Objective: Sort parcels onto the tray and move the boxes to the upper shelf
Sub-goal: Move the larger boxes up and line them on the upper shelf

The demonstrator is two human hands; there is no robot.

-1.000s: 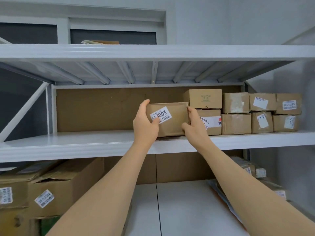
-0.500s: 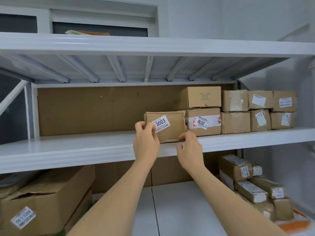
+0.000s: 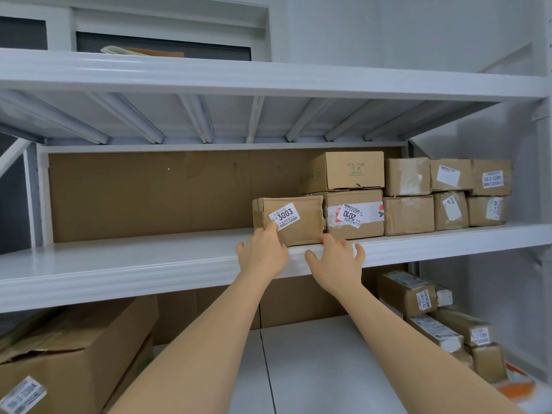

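Note:
A brown box labelled 3003 point(image 3: 301, 222) rests on the white upper shelf point(image 3: 143, 258), pressed against a taped box labelled 2010 point(image 3: 355, 215). My left hand point(image 3: 264, 252) is at the box's lower left corner, fingertips touching its front, fingers spread. My right hand point(image 3: 336, 261) hovers over the shelf's front edge just below the box's right corner, fingers apart and holding nothing.
A row of several stacked boxes point(image 3: 445, 192) fills the shelf's right side. Below, a large carton point(image 3: 71, 360) stands at the left and several parcels point(image 3: 433, 318) lie at the right. A top shelf point(image 3: 268, 76) overhangs.
The 3003 box went from held in both hands to resting on the shelf beside the 2010 box. Both hands have let go and drawn back toward the shelf edge.

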